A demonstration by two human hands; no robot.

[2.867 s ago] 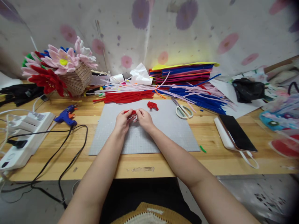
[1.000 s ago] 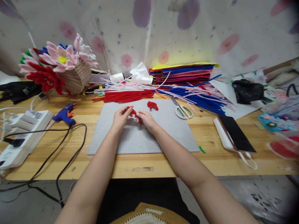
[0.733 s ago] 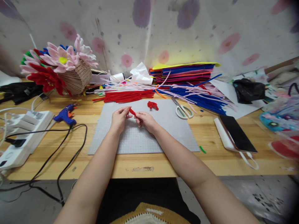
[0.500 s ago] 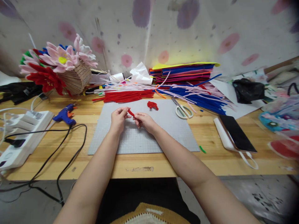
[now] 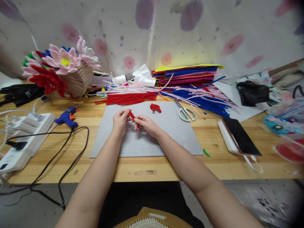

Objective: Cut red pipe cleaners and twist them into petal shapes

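My left hand and my right hand are close together over the grey cutting mat. Both pinch a short red pipe cleaner piece between their fingertips, left hand at its upper end, right hand at its lower end. Another bent red pipe cleaner piece lies on the mat just beyond my right hand. A bundle of red pipe cleaners lies along the mat's far edge.
White-handled scissors lie at the mat's far right corner. A blue glue gun, black cables and a white power strip are left. A phone, blue and pink pipe cleaners are right. A basket of flowers is back left.
My hands have shifted slightly left and drawn a little apart. The red piece, earlier bunched between them, now shows as a short strip slanting between the fingertips.
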